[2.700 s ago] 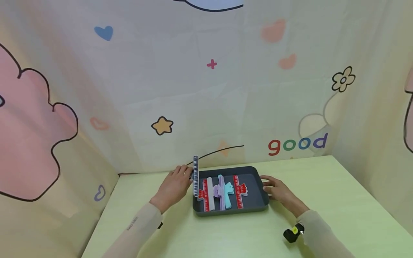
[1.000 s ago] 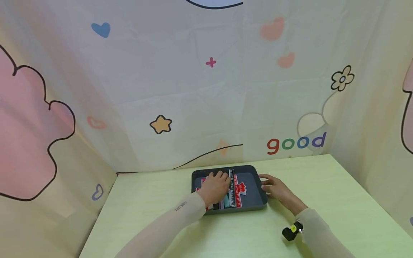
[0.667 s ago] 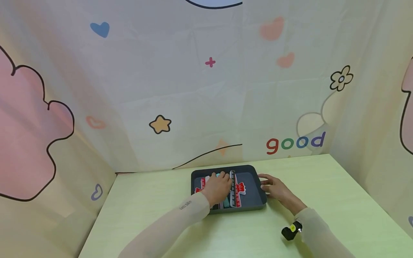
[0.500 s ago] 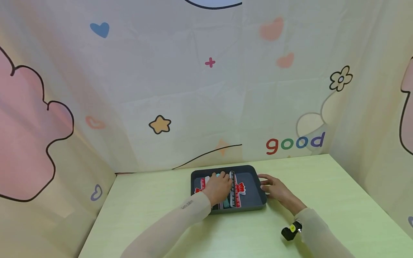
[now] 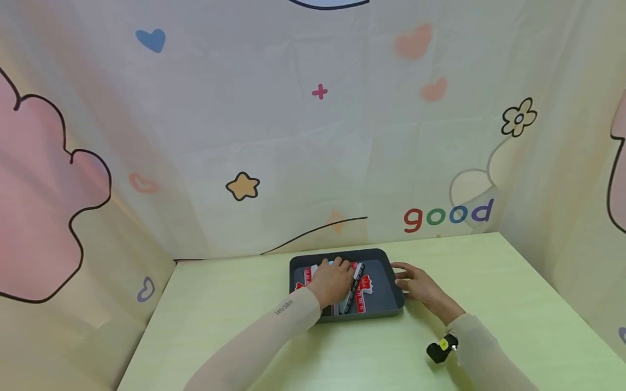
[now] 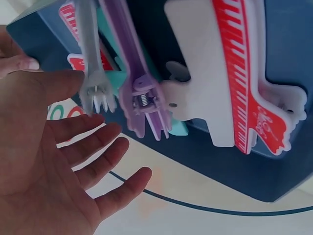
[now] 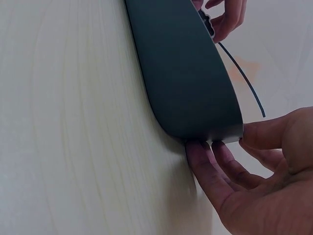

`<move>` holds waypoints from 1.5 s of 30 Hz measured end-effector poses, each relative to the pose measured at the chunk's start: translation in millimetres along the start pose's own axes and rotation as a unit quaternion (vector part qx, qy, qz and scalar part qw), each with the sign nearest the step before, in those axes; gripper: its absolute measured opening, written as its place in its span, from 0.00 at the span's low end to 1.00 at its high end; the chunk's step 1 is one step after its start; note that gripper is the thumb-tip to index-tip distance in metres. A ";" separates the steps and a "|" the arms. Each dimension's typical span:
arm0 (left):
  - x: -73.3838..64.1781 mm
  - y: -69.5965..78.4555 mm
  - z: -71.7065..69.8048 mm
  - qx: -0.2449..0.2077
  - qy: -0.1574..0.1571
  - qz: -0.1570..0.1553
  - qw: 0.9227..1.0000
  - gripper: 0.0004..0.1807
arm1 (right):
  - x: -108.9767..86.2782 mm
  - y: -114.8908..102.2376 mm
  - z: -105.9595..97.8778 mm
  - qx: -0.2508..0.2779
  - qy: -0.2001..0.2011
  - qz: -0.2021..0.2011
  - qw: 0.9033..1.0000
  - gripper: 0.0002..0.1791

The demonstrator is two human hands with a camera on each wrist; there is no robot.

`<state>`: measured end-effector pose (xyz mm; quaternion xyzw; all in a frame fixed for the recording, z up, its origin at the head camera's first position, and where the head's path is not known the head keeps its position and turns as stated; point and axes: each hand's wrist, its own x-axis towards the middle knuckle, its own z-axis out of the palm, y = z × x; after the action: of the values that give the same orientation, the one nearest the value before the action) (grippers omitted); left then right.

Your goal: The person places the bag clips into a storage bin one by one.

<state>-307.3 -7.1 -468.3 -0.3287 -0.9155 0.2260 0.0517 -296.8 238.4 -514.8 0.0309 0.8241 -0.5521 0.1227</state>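
In the head view my left hand reaches over the dark grey tray. Beside it a black-and-white piano-key clip lies slanted across a red piano-key clip. From the left wrist, my thumb and index fingertips are right at the handle of that clip, whose pale back shows; the other fingers are spread. A purple clip, a teal clip, a white clip and another red clip lie alongside. My right hand holds the tray's right end, thumb near the rim, fingertips lower on the wall.
The tray stands on a pale green table, close to the patterned backdrop cloth. A black wrist device hangs at my right sleeve.
My left hand has carried the black-and-white clip from the tray's left side to beside the right-hand red clip. That clip has since turned from straight to slanted. My right hand has stayed put.
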 end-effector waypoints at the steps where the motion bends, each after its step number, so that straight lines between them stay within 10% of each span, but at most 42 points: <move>1: -0.2 -0.7 -0.9 -0.004 0.001 0.000 1.000 0.27 | 0.2 0.1 -0.2 0.001 -0.001 -0.002 1.000 0.30; 31: -52.8 -43.0 -1.0 -0.135 0.112 -0.067 0.982 0.27 | -1.8 -0.1 0.0 -0.001 -0.003 -0.006 1.000 0.29; 45: -74.7 -49.7 8.5 -0.181 0.109 -0.088 0.973 0.28 | -2.0 -1.7 0.3 -0.009 0.010 -0.009 1.000 0.29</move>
<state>-279.9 -90.9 -449.6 -0.2729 -0.9556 0.0140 0.1103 -295.2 237.6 -512.9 0.0274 0.8305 -0.5454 0.1097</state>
